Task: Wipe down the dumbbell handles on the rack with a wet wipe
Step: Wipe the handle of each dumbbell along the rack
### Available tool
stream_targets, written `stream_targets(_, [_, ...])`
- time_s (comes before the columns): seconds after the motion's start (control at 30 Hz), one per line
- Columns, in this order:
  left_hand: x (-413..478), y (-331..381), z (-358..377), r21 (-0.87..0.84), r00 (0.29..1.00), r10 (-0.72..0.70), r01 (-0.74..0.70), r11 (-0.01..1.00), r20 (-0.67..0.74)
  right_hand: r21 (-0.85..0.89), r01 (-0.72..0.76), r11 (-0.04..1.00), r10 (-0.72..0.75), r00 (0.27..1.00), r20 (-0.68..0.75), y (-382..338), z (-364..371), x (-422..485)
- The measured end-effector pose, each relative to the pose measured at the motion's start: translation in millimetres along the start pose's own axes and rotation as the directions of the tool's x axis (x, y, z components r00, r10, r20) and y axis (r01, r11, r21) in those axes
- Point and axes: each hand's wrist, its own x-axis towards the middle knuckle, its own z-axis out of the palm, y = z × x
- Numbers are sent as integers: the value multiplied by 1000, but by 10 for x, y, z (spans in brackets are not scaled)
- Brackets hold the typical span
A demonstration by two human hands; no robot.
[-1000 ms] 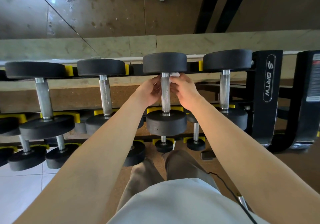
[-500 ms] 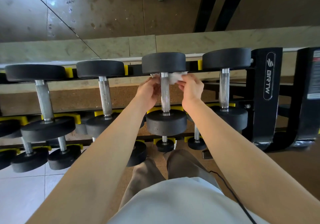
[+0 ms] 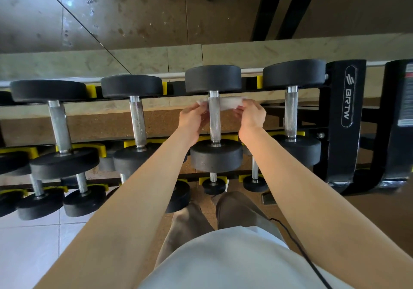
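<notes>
A white wet wipe (image 3: 230,103) is stretched behind the far end of a knurled steel dumbbell handle (image 3: 215,123) on the top row of the rack. My left hand (image 3: 193,118) pinches the wipe's left end, left of the handle. My right hand (image 3: 252,115) pinches its right end, on the handle's other side. The wipe's middle is hidden behind the handle. That dumbbell has black round heads (image 3: 216,155). Its neighbours' handles (image 3: 138,123) (image 3: 291,114) stand bare to either side.
The black rack upright (image 3: 345,118) marked BRTW rises at the right. Lower rows hold smaller dumbbells (image 3: 213,184) in yellow cradles (image 3: 98,149). A mirror (image 3: 134,15) behind the rack reflects white shoes. My legs and a black cable (image 3: 297,244) are below.
Both hands drew apart from a close grip round the handle. The wipe went from bunched at the handle to stretched flat behind its far end.
</notes>
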Motion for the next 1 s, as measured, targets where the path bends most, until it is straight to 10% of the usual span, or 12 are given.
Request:
stream_targets(0.2, [-8, -47, -308, -63, 975, -9, -5, 998, -222, -433, 91, 897, 34, 961, 273, 140, 40, -69])
stream_targets(0.4, [-141, -122, -202, 522, 999, 38, -37, 852, 8, -420, 88, 903, -65, 995, 70, 124, -267, 26])
stream_targets(0.6, [-219, -111, -502, 856, 992, 100, -118, 503, 78, -809, 430, 400, 30, 876, 481, 240, -253, -116])
stream_targets(0.83, [-302, -189, -377, 904, 971, 77, -238, 356, 226, -818, 356, 451, -103, 932, 348, 132, -526, -59])
stream_targets(1.0, [-364, -132, -496, 870, 957, 152, -288, 400, 247, -801, 540, 260, 15, 827, 562, 263, -448, -112])
